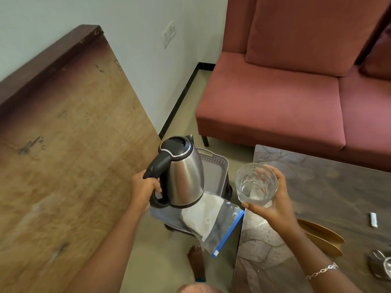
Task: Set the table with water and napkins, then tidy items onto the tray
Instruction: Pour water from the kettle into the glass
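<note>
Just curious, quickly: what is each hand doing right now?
Left hand: grips the black-handled steel kettle.
Right hand: holds the clear round drinking glass.

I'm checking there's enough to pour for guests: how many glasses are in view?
1. The glass is held in the right hand over the table's left edge. Metal items at the lower-right corner are cut off, so more may be hidden.

Left hand (143, 187) grips the black handle of a steel kettle (182, 172), held upright above a grey tray (213, 163) bearing a zip bag of napkins (213, 220). Right hand (273, 201) holds a clear glass (256, 182) beside the table (317, 191).
</note>
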{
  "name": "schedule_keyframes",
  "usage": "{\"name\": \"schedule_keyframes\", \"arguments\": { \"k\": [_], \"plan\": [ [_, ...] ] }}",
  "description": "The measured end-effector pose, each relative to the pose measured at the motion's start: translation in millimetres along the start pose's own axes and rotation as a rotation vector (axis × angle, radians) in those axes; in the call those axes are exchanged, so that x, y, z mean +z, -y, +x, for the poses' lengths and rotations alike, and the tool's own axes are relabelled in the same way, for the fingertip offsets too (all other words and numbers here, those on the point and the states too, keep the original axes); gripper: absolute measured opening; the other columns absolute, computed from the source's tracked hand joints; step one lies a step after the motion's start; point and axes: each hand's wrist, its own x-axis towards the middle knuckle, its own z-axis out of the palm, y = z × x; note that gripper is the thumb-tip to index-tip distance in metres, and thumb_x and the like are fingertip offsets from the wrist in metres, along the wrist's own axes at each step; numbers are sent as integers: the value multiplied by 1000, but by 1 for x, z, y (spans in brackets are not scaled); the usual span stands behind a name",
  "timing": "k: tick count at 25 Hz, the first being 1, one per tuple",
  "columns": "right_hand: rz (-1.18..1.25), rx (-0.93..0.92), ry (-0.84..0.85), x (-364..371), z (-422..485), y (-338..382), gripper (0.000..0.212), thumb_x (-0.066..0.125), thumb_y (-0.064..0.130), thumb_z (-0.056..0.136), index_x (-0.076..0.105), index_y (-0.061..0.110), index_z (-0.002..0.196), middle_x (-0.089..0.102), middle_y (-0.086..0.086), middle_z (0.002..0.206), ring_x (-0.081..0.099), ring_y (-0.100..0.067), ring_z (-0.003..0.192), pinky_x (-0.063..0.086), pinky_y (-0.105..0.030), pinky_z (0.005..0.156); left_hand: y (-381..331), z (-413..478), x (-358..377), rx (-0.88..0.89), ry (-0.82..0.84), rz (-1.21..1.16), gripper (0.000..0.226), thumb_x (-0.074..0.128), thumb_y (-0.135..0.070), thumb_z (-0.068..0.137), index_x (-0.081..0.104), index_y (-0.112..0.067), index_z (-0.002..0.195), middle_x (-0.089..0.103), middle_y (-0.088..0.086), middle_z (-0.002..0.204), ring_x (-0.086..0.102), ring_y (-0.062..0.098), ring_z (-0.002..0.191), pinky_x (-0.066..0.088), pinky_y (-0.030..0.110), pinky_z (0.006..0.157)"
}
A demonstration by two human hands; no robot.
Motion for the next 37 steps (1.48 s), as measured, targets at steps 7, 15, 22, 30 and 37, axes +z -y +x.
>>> {"name": "schedule_keyframes", "arguments": {
  "k": [7,15,22,30,37],
  "plan": [
    [-8,-66,-32,-30,-22,3,86,77,45,51,27,57,121,40,39,120,44,8,115,40,-4,87,-70,-54,-10,390,217,-10,17,57,3,34,54,-9,46,47,-5,32,44,12,31,38,13,37],
    [-9,-46,-70,-68,-44,-2,88,77,43,52,27,45,125,42,20,127,44,5,116,40,-4,86,-133,-104,5,741,462,252,20,65,-27,26,64,-22,46,55,-5,42,48,12,44,37,25,53],
    [-43,-21,-103,-90,-62,-15,87,77,43,53,25,48,123,43,6,130,43,-6,121,37,-12,92,-166,-141,32,844,596,482,25,65,-30,27,64,-25,51,57,-4,45,51,8,43,41,19,44],
    [-79,5,-125,-104,-74,-33,87,80,28,57,25,47,121,42,3,130,41,-8,121,32,-1,89,-192,-189,64,916,704,710,29,63,-4,38,63,-32,47,56,-11,42,50,2,41,35,6,43],
    [-94,11,-140,-112,-85,-42,88,79,28,57,23,46,122,42,-1,131,42,-13,122,31,-12,96,-203,-205,83,967,757,867,24,64,-11,38,62,-29,53,55,-8,46,47,7,44,36,27,51]
  ]
}}
